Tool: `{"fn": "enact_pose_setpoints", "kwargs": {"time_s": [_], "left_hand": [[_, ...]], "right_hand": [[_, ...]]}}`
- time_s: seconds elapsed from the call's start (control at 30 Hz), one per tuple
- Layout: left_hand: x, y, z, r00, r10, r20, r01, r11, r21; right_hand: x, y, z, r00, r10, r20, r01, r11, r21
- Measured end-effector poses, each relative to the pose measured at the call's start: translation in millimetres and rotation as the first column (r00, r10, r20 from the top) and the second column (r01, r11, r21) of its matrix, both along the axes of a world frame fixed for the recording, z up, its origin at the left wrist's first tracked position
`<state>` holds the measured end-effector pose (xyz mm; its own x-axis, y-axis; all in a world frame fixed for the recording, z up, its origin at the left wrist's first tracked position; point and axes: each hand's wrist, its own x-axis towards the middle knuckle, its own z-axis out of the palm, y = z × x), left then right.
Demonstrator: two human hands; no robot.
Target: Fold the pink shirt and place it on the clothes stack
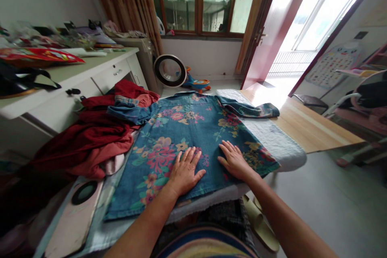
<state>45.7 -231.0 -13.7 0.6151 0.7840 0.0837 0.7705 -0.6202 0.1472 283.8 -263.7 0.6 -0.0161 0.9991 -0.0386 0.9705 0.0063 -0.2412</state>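
A blue denim shirt (pixel 193 129) with pink and yellow flowers lies spread out on a board with a pale cloth cover (pixel 272 137). Its collar points away from me and its hem lies toward me. My left hand (pixel 186 171) rests flat on the lower middle of the shirt, fingers spread. To the right of it, my right hand (pixel 234 159) also lies on the fabric, palm down with fingers apart. One sleeve (pixel 250 109) stretches out to the right; the other (pixel 130 111) lies bunched on the left against red clothes.
Red clothes (pixel 90 129) are heaped at the left beside a white cabinet (pixel 105 76) with a cluttered top. A wooden panel (pixel 305 121) extends at the right. A round fan-like object (pixel 170 71) stands beyond the board. Green slippers (pixel 261 223) are on the floor below.
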Motion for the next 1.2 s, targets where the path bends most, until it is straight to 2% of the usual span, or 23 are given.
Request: {"fn": "enact_pose_setpoints", "kwargs": {"time_s": [0.17, 0.4, 0.53, 0.7, 0.8, 1.2], "left_hand": [[-0.6, 0.0, -2.0, 1.0, 0.001, 0.001, -0.001, 1.0, 0.006], [-12.0, -3.7, -6.6, 0.998, 0.046, -0.045, -0.045, 0.999, 0.023], [-41.0, -1.2, -6.3, 0.985, 0.148, -0.089, -0.145, 0.989, 0.033], [-89.1, 9.9, -9.5, 0.929, 0.337, -0.151, -0.333, 0.941, 0.055], [-103.9, 13.9, -12.7, 0.902, 0.399, -0.164, -0.389, 0.917, 0.089], [-99.5, 12.9, -15.4, 0.899, 0.417, -0.134, -0.4, 0.906, 0.138]], "right_hand": [[-36.2, 8.8, -5.8, 0.989, 0.136, -0.059, -0.132, 0.989, 0.062], [-37.8, 9.1, -11.3, 0.99, 0.137, -0.041, -0.136, 0.99, 0.044], [-37.1, 9.2, -8.8, 0.989, 0.139, -0.045, -0.137, 0.99, 0.038], [-35.9, 11.2, -9.7, 0.988, 0.144, -0.055, -0.143, 0.99, 0.019], [-34.7, 12.1, -9.2, 0.988, 0.146, -0.059, -0.145, 0.989, 0.013], [-30.2, 17.0, -8.5, 0.986, 0.159, -0.049, -0.157, 0.987, 0.028]]}}
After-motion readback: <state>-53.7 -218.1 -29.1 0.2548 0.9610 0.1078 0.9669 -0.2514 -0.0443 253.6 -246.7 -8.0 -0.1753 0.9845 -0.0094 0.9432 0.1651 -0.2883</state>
